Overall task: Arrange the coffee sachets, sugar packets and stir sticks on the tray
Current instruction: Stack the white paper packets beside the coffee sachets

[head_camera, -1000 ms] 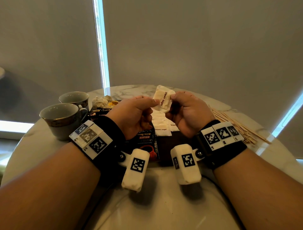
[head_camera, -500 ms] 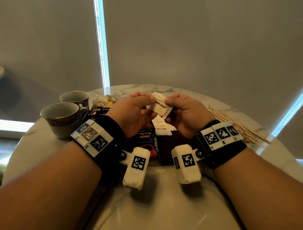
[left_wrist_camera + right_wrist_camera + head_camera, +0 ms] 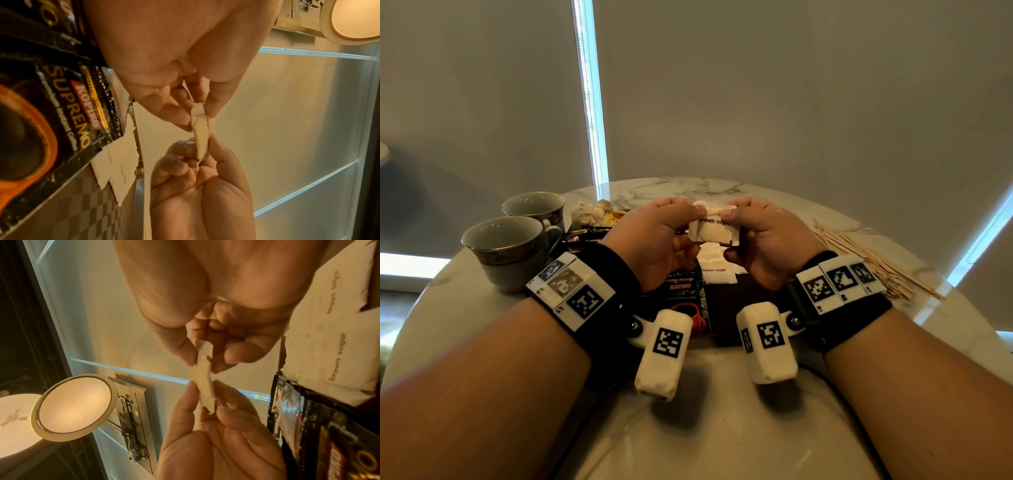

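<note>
Progress looks partial from the head view: the left hand [image 3: 654,240] and right hand [image 3: 767,243] each pinch an end of one brown sugar packet [image 3: 714,229] between thumb and fingertips, holding it in the air above the dark tray [image 3: 750,294], where a Kopiko coffee sachet [image 3: 685,301] and more brown sugar packets [image 3: 717,270] already lie side by side. Off the tray, more dark sachets [image 3: 585,236] and crumpled packets [image 3: 592,210] sit behind the two teacups [image 3: 513,250], and the wooden stir sticks [image 3: 869,260] lie in a loose heap at the right, so I judge the sticks untouched and the sachets only begun. The table [image 3: 722,428] is round, pale marble with grey veins, set before grey roller blinds with bright slits of daylight. In the left wrist view the left hand's grip [image 3: 197,113] nips the packet's [image 3: 202,134] upper end, the other hand [image 3: 203,186] takes the lower end, and the tray's checkered surface [image 3: 82,203] shows under the Kopiko Supremo sachet [image 3: 61,113] and two flat sugar packets [image 3: 119,164]. In the right wrist view the right hand's grip [image 3: 203,353] pinches the packet [image 3: 203,381] edge-on, the left hand [image 3: 216,443] below it; laid sugar packets [image 3: 333,337] and the sachet [image 3: 318,434] lie at the right, and a round lit ceiling lamp [image 3: 74,407] glows on a pale ceiling.
</note>
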The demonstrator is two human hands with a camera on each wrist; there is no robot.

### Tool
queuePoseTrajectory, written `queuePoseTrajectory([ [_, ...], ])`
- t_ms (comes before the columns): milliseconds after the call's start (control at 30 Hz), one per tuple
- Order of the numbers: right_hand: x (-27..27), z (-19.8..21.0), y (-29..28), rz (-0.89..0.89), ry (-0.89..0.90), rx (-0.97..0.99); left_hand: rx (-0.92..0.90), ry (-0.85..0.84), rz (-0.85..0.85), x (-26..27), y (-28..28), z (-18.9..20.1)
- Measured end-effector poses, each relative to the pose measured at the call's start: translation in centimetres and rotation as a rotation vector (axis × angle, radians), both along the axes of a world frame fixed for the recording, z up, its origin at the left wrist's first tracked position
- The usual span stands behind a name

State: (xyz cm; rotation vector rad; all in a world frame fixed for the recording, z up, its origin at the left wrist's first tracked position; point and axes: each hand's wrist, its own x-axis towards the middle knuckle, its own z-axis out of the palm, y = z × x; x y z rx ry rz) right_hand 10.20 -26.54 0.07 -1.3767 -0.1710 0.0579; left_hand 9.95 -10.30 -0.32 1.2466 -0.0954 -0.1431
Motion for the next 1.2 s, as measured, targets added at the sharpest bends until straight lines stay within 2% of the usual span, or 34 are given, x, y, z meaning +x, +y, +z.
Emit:
queuePoseTrajectory([
  [167, 0.4, -0.1, -0.2, -0.033, 0.029, 0.055, 0.020, 0.024, -0.018, 0.1, -0.1, -0.1],
  [367, 3.3, -1.6, -3.6, -0.241, 0.223, 0.182, -0.016, 0.118, 0.024, 0.0, 0.0, 0.3],
  [467, 3.9, -2.3, -5.1, -0.297, 0.361, 0.081, -0.013, 0.121, 0.034, -0.1, 0.0, 0.3],
  [600, 4.3, -2.4, -5.9, -0.281, 0.476, -0.057, -0.009, 0.121, 0.041, 0.1, 0.1, 0.2],
  [867, 3.5, -1.9, -5.6, -0.204, 0.496, -0.312, -0.023, 0.117, 0.047, 0.3, 0.3, 0.2],
  [1200, 3.7, -2.0, -5.5, -0.162, 0.487, -0.402, -0.022, 0.121, 0.055, 0.2, 0.2, 0.2],
])
